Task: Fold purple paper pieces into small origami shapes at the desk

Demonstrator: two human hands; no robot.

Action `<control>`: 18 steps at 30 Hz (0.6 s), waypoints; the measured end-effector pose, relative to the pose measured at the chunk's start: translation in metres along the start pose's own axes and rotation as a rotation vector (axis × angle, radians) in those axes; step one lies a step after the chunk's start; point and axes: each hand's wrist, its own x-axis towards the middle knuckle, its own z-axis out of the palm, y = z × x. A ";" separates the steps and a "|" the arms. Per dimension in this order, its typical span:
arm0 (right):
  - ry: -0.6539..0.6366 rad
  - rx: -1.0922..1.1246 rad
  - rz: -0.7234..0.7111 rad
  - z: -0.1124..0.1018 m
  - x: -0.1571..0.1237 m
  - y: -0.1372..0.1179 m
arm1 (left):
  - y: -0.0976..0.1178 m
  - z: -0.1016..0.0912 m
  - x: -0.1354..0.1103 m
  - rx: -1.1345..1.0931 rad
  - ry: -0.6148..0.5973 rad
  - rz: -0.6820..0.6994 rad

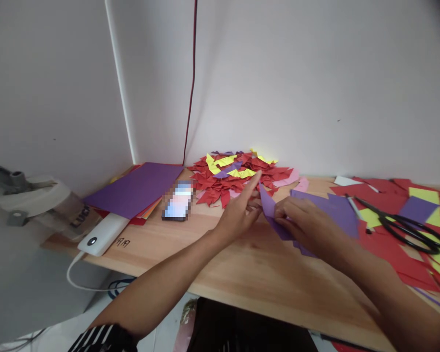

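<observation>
Two hands [244, 208] [297, 215] pinch purple paper [267, 205], while leftward lettering [84, 218] begins "LUC".

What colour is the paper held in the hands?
Purple: the paper between both hands, best seen in the head view.

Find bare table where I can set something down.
Bare table shows between the phone and left hand, and between the right hand and front edge. Crowded: right end, scissors over scraps; back, the folded pile.
</observation>
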 end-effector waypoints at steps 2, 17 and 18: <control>-0.012 0.003 -0.008 0.005 -0.001 -0.002 | 0.001 -0.001 -0.002 0.124 -0.018 0.078; 0.160 0.786 0.532 0.015 0.001 0.034 | 0.008 -0.012 -0.002 -0.170 0.219 -0.051; 0.121 0.827 0.546 0.017 0.001 0.033 | 0.009 -0.011 -0.002 -0.212 0.208 -0.074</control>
